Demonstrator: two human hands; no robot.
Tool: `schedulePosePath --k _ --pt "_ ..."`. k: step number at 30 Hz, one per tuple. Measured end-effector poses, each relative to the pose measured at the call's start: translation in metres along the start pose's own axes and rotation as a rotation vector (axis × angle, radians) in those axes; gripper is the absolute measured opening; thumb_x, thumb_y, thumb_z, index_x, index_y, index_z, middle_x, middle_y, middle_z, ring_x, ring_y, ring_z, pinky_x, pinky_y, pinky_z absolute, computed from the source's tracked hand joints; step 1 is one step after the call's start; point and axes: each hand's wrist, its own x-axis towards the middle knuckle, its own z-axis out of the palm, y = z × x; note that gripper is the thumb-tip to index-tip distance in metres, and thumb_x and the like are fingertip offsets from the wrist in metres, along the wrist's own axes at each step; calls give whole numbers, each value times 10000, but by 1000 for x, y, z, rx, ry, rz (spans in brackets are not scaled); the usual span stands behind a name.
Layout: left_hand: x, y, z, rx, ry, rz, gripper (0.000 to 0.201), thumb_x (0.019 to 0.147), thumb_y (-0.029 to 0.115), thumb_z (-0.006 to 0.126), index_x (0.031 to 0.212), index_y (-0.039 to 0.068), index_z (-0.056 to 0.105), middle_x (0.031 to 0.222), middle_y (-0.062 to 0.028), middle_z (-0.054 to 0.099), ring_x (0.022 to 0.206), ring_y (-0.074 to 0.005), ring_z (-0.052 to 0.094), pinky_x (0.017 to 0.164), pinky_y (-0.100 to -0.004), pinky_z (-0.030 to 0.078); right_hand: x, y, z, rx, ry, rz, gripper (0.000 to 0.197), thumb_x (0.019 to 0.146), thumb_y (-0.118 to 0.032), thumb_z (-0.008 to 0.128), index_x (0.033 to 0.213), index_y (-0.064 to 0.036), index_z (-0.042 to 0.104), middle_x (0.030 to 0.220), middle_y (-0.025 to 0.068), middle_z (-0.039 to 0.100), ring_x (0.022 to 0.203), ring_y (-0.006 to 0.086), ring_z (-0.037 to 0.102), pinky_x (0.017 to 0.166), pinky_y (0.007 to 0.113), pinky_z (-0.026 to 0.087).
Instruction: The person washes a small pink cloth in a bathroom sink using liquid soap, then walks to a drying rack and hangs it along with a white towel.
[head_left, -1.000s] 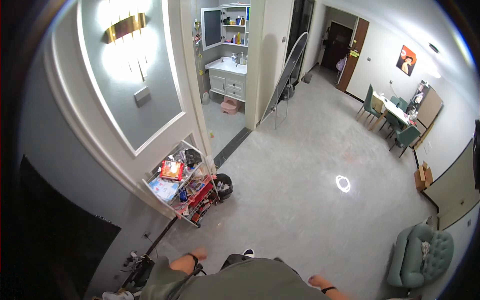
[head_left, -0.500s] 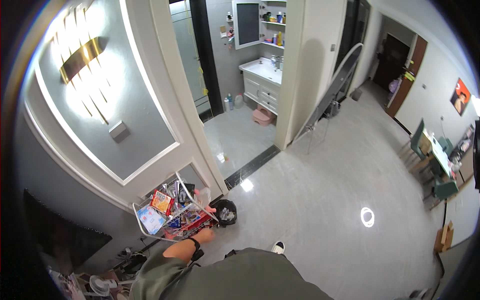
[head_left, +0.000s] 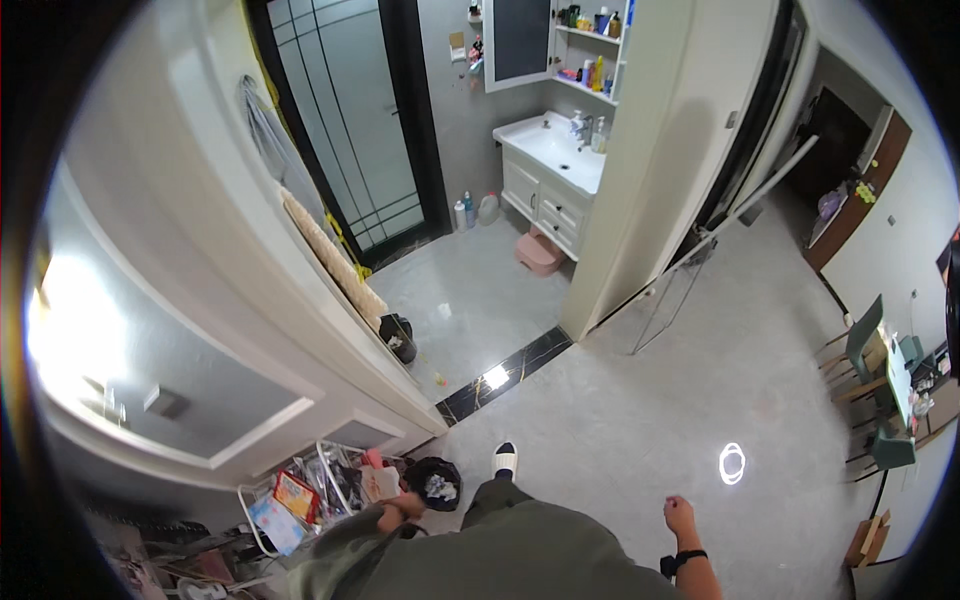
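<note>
My left hand (head_left: 402, 508) hangs low beside the white wire rack (head_left: 241, 500) and near the black-lined trash bin (head_left: 433, 484). Its fingers are small and smeared, so I cannot make out whether they hold anything. On the rack lie a red-and-orange packet (head_left: 297, 496), a pale blue packet (head_left: 275, 526) and other loose packages. Off to the right, over the grey floor, my right hand (head_left: 680, 514) has its fingers curled in, with nothing visible in them. A dark band is around that wrist.
Ahead is a doorway with a dark stone threshold (head_left: 510, 372). Beyond it stand a white sink cabinet (head_left: 545, 190), a pink stool (head_left: 540, 253) and a small black bin (head_left: 397, 338). A leaning mirror (head_left: 740, 215) is right of the doorway; green chairs (head_left: 888, 447) are farther right.
My view has moved forward toward the doorway, and the rack now sits lower. My right hand has come into view. My left hand remains near the rack and bin.
</note>
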Motion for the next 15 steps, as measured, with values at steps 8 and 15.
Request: schedulePosePath --k 8,15 --pt "130 -68 -285 -150 927 -114 234 770 227 572 706 23 665 773 -204 661 742 -368 642 650 -486 512 -134 190 96 -153 -582 -456 246 829 -300 586 906 -87 683 934 136 697 920 343 659 789 407 546" --pt "109 -7 -470 -1098 981 -142 280 826 261 608 866 -5 683 761 -168 694 588 -258 664 574 -380 526 -67 109 44 -10 -615 225 199 813 -296 616 830 -104 666 890 106 686 859 291 650 734 407 541"
